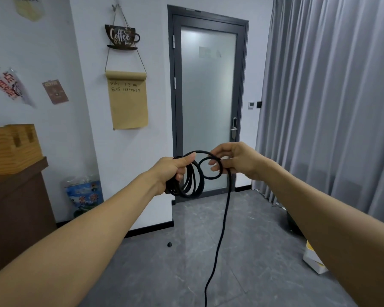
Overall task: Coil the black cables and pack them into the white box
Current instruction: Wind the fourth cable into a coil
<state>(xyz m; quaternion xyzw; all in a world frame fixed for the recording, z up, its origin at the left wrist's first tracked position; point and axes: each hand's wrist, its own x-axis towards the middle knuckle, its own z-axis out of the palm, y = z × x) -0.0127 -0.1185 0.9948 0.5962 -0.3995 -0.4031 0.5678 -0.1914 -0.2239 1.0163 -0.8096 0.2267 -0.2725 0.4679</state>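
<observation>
The left hand (172, 171) grips several hanging loops of the black cable (190, 182) in its curled fingers. The right hand (235, 161) pinches a fresh small loop beside them, the cable's tail dropping to the grey floor (242, 251).

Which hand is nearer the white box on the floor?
Right. The right hand pinches a new loop of the black cable up and left of the white box; the left hand, gripping the finished coils, is farther left.
</observation>
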